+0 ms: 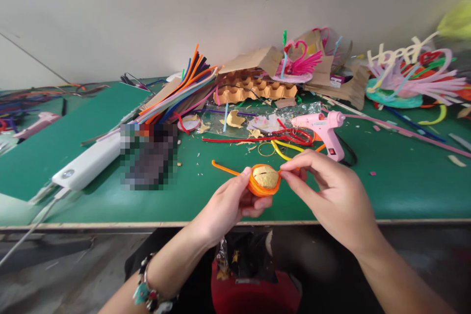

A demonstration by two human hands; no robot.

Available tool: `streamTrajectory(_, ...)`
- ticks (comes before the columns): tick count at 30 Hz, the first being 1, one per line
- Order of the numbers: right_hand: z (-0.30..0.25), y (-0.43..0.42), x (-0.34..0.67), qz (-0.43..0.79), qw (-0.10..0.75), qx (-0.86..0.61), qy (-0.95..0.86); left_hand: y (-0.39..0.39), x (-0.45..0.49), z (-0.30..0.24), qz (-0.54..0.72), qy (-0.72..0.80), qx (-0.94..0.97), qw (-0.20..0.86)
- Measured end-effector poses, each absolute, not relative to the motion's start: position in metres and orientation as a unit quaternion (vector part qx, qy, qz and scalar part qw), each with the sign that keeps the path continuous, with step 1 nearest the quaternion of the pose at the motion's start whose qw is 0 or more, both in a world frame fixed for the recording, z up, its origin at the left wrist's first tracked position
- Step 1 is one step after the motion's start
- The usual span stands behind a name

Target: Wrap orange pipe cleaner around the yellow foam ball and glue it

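My left hand [228, 200] is closed around a small pale-yellow rounded piece [266, 176] with a dark slit across its top. An orange pipe cleaner [262, 191] is wound around its sides in several turns, and one loose end sticks out to the left past my thumb. At the right side of the piece, my right hand [331, 186] pinches the orange pipe cleaner between thumb and fingertips. Both hands are above the front part of the green table. Just beyond them lie a yellow pipe cleaner [287, 145] and a pink glue gun [324, 127].
Behind stand an egg carton [257, 92], a bundle of coloured pipe cleaners [187, 88] and a pink swan-like figure [294, 71]. A white power strip [90, 159] lies left. A "Honey" decoration [412, 73] stands right. Below the table edge is a red bin [253, 294].
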State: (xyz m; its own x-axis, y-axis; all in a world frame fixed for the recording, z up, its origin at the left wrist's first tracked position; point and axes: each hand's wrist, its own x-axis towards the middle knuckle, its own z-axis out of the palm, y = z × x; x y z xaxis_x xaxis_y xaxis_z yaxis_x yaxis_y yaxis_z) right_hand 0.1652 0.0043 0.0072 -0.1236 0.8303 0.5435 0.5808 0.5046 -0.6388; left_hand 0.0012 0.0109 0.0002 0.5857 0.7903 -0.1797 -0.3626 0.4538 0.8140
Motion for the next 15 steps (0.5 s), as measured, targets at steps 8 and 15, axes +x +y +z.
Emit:
streamTrajectory(8,0.0061,0.0060,0.1660,0.053,0.453,-0.458,-0.763,0.0134,0.0030,-0.0016,0.393,0.315,0.357,0.786)
streamTrajectory(15,0.0054,0.0039,0.1639,-0.090,0.379,-0.430,-0.814,0.0108,0.0048,-0.0014,0.392,0.346,0.345,0.779)
